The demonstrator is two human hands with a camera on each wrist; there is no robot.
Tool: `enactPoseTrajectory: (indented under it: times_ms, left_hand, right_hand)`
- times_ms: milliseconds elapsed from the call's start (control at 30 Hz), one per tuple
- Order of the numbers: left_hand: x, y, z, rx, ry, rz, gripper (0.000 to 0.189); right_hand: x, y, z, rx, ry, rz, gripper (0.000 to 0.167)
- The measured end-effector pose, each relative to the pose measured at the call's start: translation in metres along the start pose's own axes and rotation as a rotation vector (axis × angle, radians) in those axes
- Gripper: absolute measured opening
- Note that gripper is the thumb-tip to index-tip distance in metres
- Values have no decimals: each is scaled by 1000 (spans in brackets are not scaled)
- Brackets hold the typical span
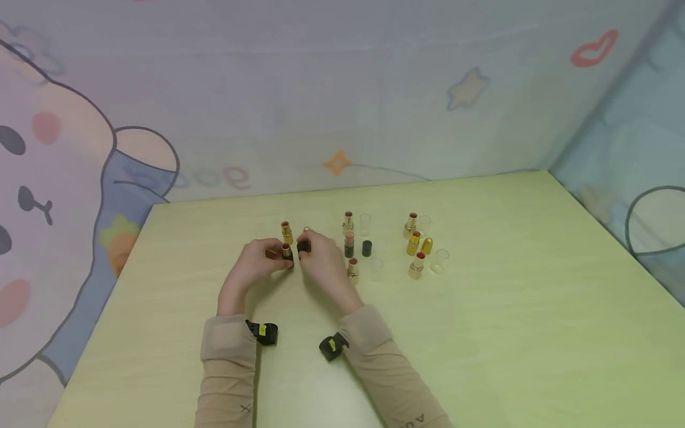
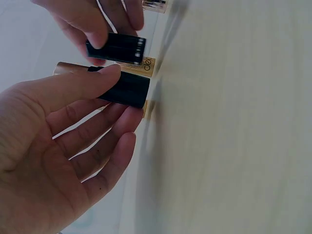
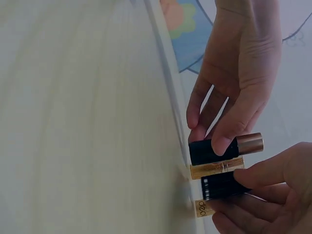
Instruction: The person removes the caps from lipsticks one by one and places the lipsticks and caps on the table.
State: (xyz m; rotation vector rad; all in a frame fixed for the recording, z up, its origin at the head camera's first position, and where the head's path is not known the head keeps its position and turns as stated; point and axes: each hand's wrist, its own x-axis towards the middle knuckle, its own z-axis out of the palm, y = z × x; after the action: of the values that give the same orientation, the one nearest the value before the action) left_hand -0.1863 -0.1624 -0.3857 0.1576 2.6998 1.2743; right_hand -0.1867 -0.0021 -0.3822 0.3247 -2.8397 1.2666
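Between thumb and fingers my left hand (image 1: 254, 264) holds an uncapped lipstick (image 1: 287, 254) upright. It has a black base and a gold-toned collar, plain in the left wrist view as a black lipstick base (image 2: 129, 90). Just to its right, my right hand (image 1: 324, 258) pinches a black lipstick cap (image 1: 302, 246), seen in the right wrist view as a black cap (image 3: 222, 186) with pale marks at its lower rim. Cap and lipstick are side by side and apart. Behind them stands a gold lipstick (image 1: 286, 230). A small gold top (image 1: 307, 229) shows behind my right hand, mostly hidden.
Right of my hands stand several open lipsticks, among them a black-based one (image 1: 349, 245) beside a black cap (image 1: 366, 248). Clear caps (image 1: 365, 223) are near them. Farther right is another group, with a gold lipstick (image 1: 414, 244) and a gold cap (image 1: 426, 245). A printed cloth hangs behind the table (image 1: 481, 327).
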Motion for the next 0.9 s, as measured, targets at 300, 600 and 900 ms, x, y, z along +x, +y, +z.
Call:
enactPoseTrajectory:
  times_ms: [300,600,900]
  left_hand:
    - [3,-1,4,40,-7,5,25]
    - [3,-3,4,35,-9,-3,24]
    - [3,-4,3,52,-25,-2,28]
  right_hand:
    - [-1,6,4,-67,-16,37,21]
    - [-1,6,3,-87,-21,61,22]
    - [-2,2,2,-65,-66,54,40]
